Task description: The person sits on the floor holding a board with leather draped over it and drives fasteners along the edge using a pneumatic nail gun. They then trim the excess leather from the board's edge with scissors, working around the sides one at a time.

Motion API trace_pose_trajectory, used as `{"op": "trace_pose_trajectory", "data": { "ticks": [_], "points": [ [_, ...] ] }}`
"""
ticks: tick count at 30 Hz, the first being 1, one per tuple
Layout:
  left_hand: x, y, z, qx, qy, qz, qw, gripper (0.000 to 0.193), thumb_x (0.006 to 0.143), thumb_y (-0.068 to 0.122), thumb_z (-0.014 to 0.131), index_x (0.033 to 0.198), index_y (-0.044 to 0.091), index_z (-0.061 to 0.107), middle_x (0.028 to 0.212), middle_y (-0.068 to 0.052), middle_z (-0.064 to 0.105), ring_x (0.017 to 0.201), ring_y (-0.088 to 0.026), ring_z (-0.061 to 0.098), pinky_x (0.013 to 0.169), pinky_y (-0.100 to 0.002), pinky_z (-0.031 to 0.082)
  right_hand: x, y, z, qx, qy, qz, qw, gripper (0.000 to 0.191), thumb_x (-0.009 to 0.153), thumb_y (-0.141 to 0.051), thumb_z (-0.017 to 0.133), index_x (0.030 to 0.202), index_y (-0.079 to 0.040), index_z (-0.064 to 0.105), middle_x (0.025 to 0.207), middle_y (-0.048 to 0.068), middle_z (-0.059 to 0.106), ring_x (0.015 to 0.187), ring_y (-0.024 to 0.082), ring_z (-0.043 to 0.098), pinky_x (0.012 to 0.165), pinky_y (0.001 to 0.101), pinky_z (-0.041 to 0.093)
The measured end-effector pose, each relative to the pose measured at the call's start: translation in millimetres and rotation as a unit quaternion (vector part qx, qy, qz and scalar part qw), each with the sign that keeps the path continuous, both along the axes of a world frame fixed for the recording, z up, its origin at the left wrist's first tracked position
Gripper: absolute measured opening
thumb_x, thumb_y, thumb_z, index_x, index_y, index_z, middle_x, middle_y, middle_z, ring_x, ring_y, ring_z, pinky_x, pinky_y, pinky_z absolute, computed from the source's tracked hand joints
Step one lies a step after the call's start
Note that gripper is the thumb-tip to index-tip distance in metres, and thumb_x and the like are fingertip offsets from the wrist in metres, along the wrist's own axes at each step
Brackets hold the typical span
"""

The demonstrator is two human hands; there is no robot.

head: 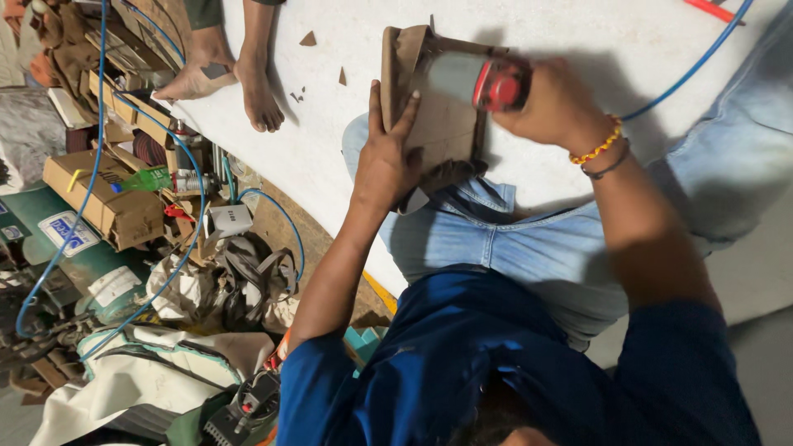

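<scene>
My left hand (387,157) presses flat against a brown leather or card piece (429,99) that rests on my knee, fingers spread along its edge. My right hand (555,106) grips a grey and red hand tool (487,83) and holds it against the same brown piece. A beaded bracelet and a dark band sit on my right wrist. I sit on a white surface (347,33) in blue jeans and a blue shirt.
Another person's bare feet (227,74) rest on the white surface at upper left. Small brown scraps (307,39) lie near them. A blue hose (190,206) winds over cardboard boxes (107,206), a green bottle (149,179) and cluttered bags at left.
</scene>
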State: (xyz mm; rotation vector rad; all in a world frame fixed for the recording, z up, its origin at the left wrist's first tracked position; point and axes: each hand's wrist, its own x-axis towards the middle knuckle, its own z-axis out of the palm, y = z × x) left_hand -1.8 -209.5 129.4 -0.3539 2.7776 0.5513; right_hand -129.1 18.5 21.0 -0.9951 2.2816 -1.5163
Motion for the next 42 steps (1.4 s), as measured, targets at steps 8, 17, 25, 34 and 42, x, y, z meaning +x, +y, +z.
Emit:
{"op": "trace_pose_trajectory", "data": {
  "ticks": [8,17,25,34,42],
  "points": [
    [36.0,-50.8,-29.2,0.443,0.109,0.056,0.888,0.100,0.097,0.020,0.070,0.167,0.010,0.000,0.174,-0.022,0.016,0.160,-0.035,0.028,0.129,-0.042,0.027,16.7,8.8,-48.2,0.258,0.312,-0.062,0.912,0.016,0.092,-0.011,0.065,0.105,-0.004,0.059,0.095,0.012,0.062,0.089,0.029,0.062,0.084,0.0452,0.046],
    [119.8,-22.0,-77.7,0.576,0.216,0.099,0.782,0.109,0.099,0.068,0.052,0.171,0.000,0.005,0.178,-0.015,0.009,0.166,-0.025,0.012,0.139,-0.039,0.011,44.9,-2.8,-102.7,0.301,0.325,-0.059,0.895,0.012,0.093,-0.009,0.064,0.104,-0.005,0.064,0.099,0.011,0.060,0.101,0.030,0.058,0.090,0.0441,0.044],
    [110.5,5.5,-79.8,0.386,0.261,0.077,0.881,0.110,0.089,0.029,0.079,0.169,0.003,0.007,0.177,-0.020,0.016,0.166,-0.033,0.017,0.137,-0.042,0.015,76.2,-19.5,-16.6,0.026,-0.049,-0.111,0.992,0.014,0.103,-0.003,0.069,0.117,0.000,0.066,0.105,0.014,0.065,0.087,0.022,0.066,0.076,0.0317,0.052],
    [77.9,31.2,-82.9,0.314,0.339,0.021,0.887,0.097,0.089,0.018,0.073,0.167,0.009,0.017,0.175,-0.019,0.020,0.163,-0.039,0.019,0.135,-0.047,0.018,206.8,-10.7,80.6,-0.145,-0.213,-0.180,0.949,0.021,0.108,-0.020,0.057,0.103,0.001,0.055,0.082,0.001,0.058,0.072,0.005,0.052,0.065,0.0210,0.043],
    [92.2,32.7,-92.0,0.274,0.357,-0.032,0.892,0.091,0.091,0.022,0.076,0.164,0.011,0.022,0.171,-0.020,0.022,0.162,-0.041,0.022,0.136,-0.055,0.021,204.2,-10.7,80.8,-0.148,-0.538,-0.193,0.807,0.032,0.105,-0.036,0.050,0.099,-0.005,0.059,0.079,0.004,0.062,0.061,0.011,0.054,0.052,0.0250,0.043]
  ]
}}
